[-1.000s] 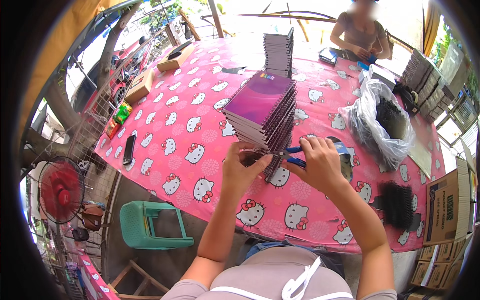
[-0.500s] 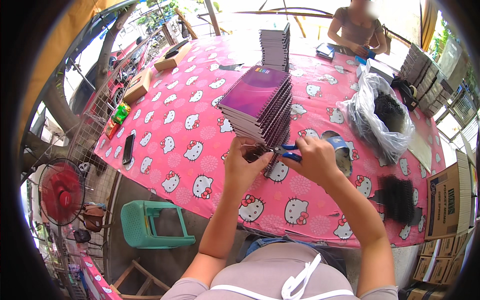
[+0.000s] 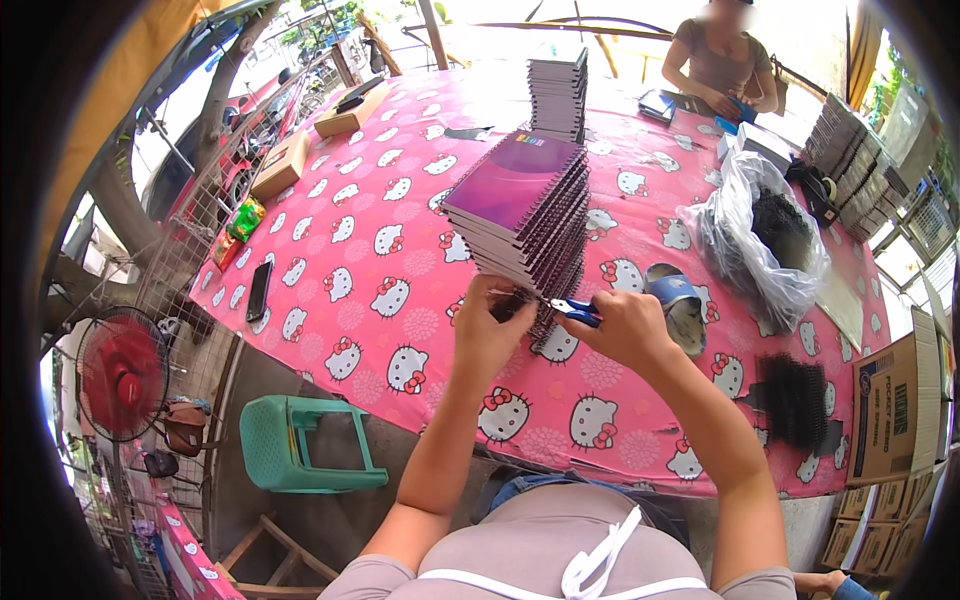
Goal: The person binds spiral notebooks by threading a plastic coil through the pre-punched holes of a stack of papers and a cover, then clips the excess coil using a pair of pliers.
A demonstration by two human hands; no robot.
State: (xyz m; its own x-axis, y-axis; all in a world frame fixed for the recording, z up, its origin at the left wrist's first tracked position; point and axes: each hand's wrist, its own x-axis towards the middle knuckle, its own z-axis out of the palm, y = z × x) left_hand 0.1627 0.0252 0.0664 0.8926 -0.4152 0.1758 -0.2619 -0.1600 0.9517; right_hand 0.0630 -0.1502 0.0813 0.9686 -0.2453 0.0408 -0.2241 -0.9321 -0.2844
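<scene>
Gripping blue-handled pliers, the right hand is clenched around the handles; the tool's tip is pointed left, at the wire spiral of the bottom notebooks in the stack of purple-covered spiral-bound notebooks. The left hand is pressed against the near lower edge of the same stack, fingers curled in a pinch at the spiral; what exactly is pinched cannot be told. Both hands are kept just beside each other, at the stack's near corner.

The stack is set on a table covered with a pink cartoon-cat-print cloth, leaning slightly. A second, taller stack of notebooks is placed behind it. A blue tape roll is seen just right of the right hand. A clear plastic bag holding black spiral coils is placed further right; a loose bundle of black coils lies near the table's right edge. A black phone lies at the left edge. Two flat brown cardboard boxes are placed at the far left. Another person is seated at the far side. A green plastic stool and a red fan stand on the floor, left.
</scene>
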